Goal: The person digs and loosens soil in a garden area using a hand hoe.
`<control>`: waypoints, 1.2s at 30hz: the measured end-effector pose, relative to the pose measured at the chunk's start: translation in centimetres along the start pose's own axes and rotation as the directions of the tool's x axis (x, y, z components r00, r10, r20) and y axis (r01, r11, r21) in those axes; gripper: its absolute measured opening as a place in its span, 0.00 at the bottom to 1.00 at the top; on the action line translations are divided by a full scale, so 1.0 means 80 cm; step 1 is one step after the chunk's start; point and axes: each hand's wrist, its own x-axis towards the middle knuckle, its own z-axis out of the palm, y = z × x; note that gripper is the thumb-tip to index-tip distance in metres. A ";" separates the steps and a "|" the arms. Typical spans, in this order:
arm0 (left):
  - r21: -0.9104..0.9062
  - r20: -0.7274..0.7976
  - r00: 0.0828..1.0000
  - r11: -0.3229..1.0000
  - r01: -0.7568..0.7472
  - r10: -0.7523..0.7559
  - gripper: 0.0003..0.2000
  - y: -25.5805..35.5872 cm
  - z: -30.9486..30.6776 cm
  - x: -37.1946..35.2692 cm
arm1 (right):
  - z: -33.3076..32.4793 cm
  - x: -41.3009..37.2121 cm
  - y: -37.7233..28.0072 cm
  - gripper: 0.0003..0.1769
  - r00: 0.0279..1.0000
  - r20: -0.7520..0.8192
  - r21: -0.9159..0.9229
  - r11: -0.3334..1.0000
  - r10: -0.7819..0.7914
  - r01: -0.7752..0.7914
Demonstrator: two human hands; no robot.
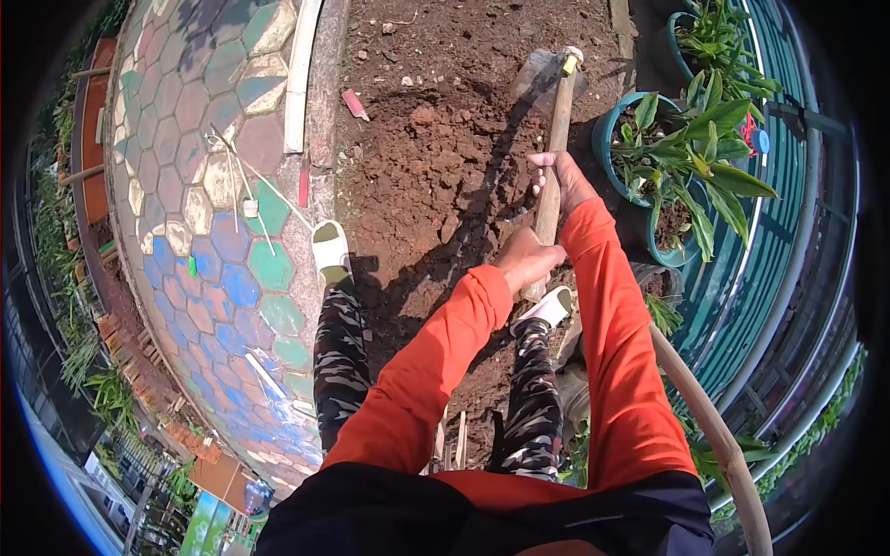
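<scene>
A wooden-handled hoe [560, 116] reaches away from me over the soil, its metal blade [538, 78] on the ground at the upper middle. My left hand [528, 259] is closed round the lower part of the handle. Farther up the same handle, my right hand [564, 178] is wrapped round it, nearer the blade. Broken reddish-brown soil [422, 176] lies to the left of the handle. My feet, in pale clogs, stand on either side of the dug soil.
Potted leafy plants [640, 148] stand close on the right, beside a green slatted surface [783, 232]. On the left, a concrete edge [324, 111] borders painted paving [185, 120]. A red-pink object [354, 105] lies on the soil. A curved wooden pole [714, 426] is at lower right.
</scene>
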 end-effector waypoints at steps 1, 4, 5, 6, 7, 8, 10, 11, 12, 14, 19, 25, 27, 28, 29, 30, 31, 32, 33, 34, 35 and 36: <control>-0.041 0.037 0.999 0.999 -0.025 0.026 0.14 0.005 -0.001 -0.002 | 0.006 -0.012 -0.011 0.08 0.998 -0.062 0.027 0.999 -0.032 0.033; -0.024 -0.026 0.989 0.989 -0.146 0.145 0.15 -0.004 0.001 0.001 | 0.020 -0.018 -0.023 0.07 0.979 -0.173 0.017 0.994 -0.104 0.108; 0.096 -0.127 0.970 0.976 -0.194 0.205 0.17 -0.014 0.000 -0.005 | 0.015 -0.002 -0.009 0.06 0.980 -0.187 0.012 0.997 -0.069 0.073; 0.214 -0.223 0.961 0.970 -0.114 0.162 0.19 -0.047 0.004 -0.002 | 0.006 0.018 0.012 0.06 0.979 -0.201 0.005 0.999 -0.036 0.038; 0.251 -0.241 0.967 0.968 -0.016 0.079 0.21 -0.071 0.001 -0.014 | -0.011 0.050 0.054 0.05 0.988 -0.153 0.026 0.999 -0.030 0.034; 0.291 -0.319 0.943 0.957 0.004 0.093 0.22 -0.111 0.004 -0.029 | -0.009 0.050 0.093 0.05 0.990 -0.130 0.048 0.998 -0.045 0.051; 0.323 -0.397 0.917 0.941 0.102 0.037 0.20 -0.224 0.005 -0.034 | 0.024 0.004 0.151 0.04 0.962 -0.273 0.096 0.995 0.011 0.016; 0.331 -0.431 0.902 0.936 0.121 0.036 0.19 -0.259 0.005 -0.047 | 0.030 -0.016 0.176 0.05 0.972 -0.227 0.142 0.990 0.053 -0.021; 0.325 -0.398 0.917 0.934 0.145 -0.004 0.24 -0.281 0.005 -0.066 | 0.029 -0.037 0.205 0.05 0.976 -0.206 0.162 0.986 0.065 -0.032; 0.336 -0.388 0.918 0.914 0.225 -0.083 0.27 -0.310 0.020 -0.115 | 0.022 -0.064 0.256 0.06 0.934 -0.214 0.229 0.944 0.287 -0.238; 0.340 -0.414 0.909 0.917 0.206 -0.051 0.24 -0.354 0.052 -0.188 | 0.025 -0.146 0.307 0.11 0.937 -0.191 0.266 0.935 0.291 -0.236; 0.501 -0.438 0.778 0.841 -0.203 0.450 0.24 -0.275 0.050 -0.078 | 0.045 -0.195 0.122 0.14 0.953 -0.118 0.144 0.944 -0.281 0.296; 0.470 -0.404 0.622 0.735 -0.488 0.671 0.17 -0.137 0.044 -0.038 | 0.059 -0.221 0.002 0.14 0.854 -0.024 0.093 0.850 -0.519 0.519; 0.506 -0.382 0.541 0.659 -0.556 0.749 0.14 -0.072 0.046 -0.019 | 0.068 -0.238 -0.058 0.14 0.747 0.021 0.031 0.747 -0.665 0.664; 0.472 -0.325 0.522 0.614 -0.633 0.789 0.15 0.011 0.044 -0.028 | 0.062 -0.249 -0.113 0.13 0.626 0.106 0.019 0.631 -0.772 0.775; 0.430 -0.311 0.522 0.607 -0.668 0.795 0.14 0.086 0.047 -0.045 | 0.066 -0.267 -0.166 0.11 0.497 0.150 -0.009 0.501 -0.855 0.865; 0.445 -0.309 0.432 0.531 -0.721 0.847 0.15 0.140 0.052 -0.040 | 0.084 -0.293 -0.208 0.10 0.378 0.129 0.007 0.382 -0.917 0.924; 0.442 -0.305 0.398 0.499 -0.746 0.865 0.14 0.190 0.051 -0.050 | 0.098 -0.310 -0.246 0.10 0.281 0.168 0.048 0.292 -0.945 0.955; 0.414 -0.329 0.370 0.484 -0.771 0.869 0.14 0.229 0.049 -0.055 | 0.104 -0.313 -0.269 0.09 0.180 0.201 0.090 0.201 -0.963 0.975; 0.388 -0.353 0.340 0.467 -0.795 0.872 0.13 0.254 0.046 -0.053 | 0.108 -0.298 -0.272 0.09 0.186 0.198 0.086 0.206 -0.962 0.975; 0.388 -0.351 0.344 0.469 -0.793 0.871 0.13 0.267 0.037 -0.043 | 0.116 -0.279 -0.271 0.07 0.265 0.143 0.138 0.284 -0.954 0.949; 0.343 -0.372 0.350 0.477 -0.809 0.860 0.12 0.277 0.026 -0.033 | 0.120 -0.258 -0.269 0.08 0.344 0.093 0.197 0.355 -0.935 0.914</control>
